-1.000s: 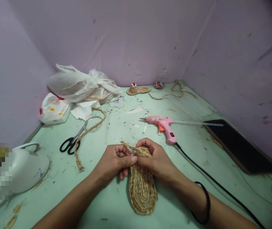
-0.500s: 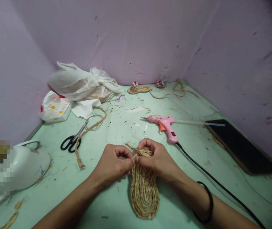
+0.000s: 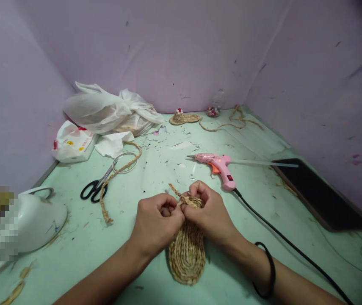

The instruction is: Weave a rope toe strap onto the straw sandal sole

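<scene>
You hold the woven straw sole in front of you over the table, its rounded near end toward you. Your right hand pinches its far end, thumb on top and fingers curled behind; your left hand meets that thumb at the edge, but whether its fingertips grip anything I cannot tell. A short braided tail sticks out beyond the far end. To work this edge well, I'd pin the rows flat with the right thumb, make small moves with the left, and avoid twisting the strands. Just beyond, the pink glue gun lies with its nozzle pointing left, so mind that tip; its black cable runs past your right forearm. Off to the left, a loose cord crosses the scissors, so lift it away before using them.
</scene>
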### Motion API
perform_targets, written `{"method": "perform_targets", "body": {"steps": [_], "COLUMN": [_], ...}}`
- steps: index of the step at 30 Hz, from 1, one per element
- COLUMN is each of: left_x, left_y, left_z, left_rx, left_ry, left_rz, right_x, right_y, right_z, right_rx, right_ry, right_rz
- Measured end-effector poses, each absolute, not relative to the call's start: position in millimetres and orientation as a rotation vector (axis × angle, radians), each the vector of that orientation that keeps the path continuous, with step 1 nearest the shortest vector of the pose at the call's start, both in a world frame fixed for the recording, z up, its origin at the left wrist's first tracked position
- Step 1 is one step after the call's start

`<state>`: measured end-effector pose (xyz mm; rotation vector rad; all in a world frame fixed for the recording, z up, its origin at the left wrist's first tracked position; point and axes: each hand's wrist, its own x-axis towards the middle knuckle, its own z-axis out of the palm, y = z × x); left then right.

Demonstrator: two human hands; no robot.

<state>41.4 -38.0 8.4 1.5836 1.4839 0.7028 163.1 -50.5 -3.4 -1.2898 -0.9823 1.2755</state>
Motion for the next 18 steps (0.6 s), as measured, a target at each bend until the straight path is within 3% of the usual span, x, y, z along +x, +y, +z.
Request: {"method": "perform_targets", "body": {"steps": [10,15,18], "left_x": [31.7,33.2,33.3], "left_y": [-38.9,-42.7,-43.2], "left_z": [9.4,13.9,13.0], "left_rx": [2.122,2.253,2.269], "left_ry": [1.338,1.254,1.24], "left_rz": [0.816,0.767,0.74], "right_x": [186.1,184.7,182.3], "right_y": [-42.0,-36.8,-38.7], "right_z": [4.5,6.6,10.4], "right_rx": [-1.258,-1.292,-1.263], "right_ry": [-1.07,-1.075,-1.143], "right_rz": [1.374,1.608,1.513]}}
